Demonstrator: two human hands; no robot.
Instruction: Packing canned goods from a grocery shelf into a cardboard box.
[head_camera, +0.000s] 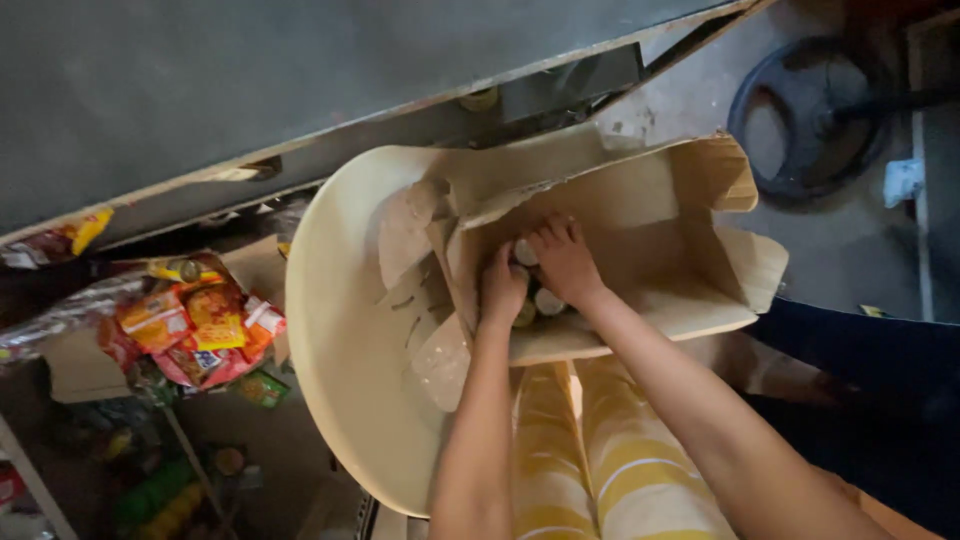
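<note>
— Where are the hands?

— Both are down inside the open cardboard box (640, 215), which rests on a pale round seat (340, 340) in front of the person's yellow-and-white striped legs (600, 450). The left hand (503, 290) is curled around one of the small white-capped containers (549, 301) at the bottom of the box. The right hand (565, 262) lies just beside it, fingers bent over another white cap (524, 252); I cannot tell if it truly grips it.

— And the box itself?

— Its flaps stand open, the left side torn and ragged. The containers sit close together, low in the middle, between the two hands.

— Anything around?

— Bright orange and red snack packets (195, 325) hang at the left, and a dark round fan base (810, 115) lies on the floor at the upper right.
</note>
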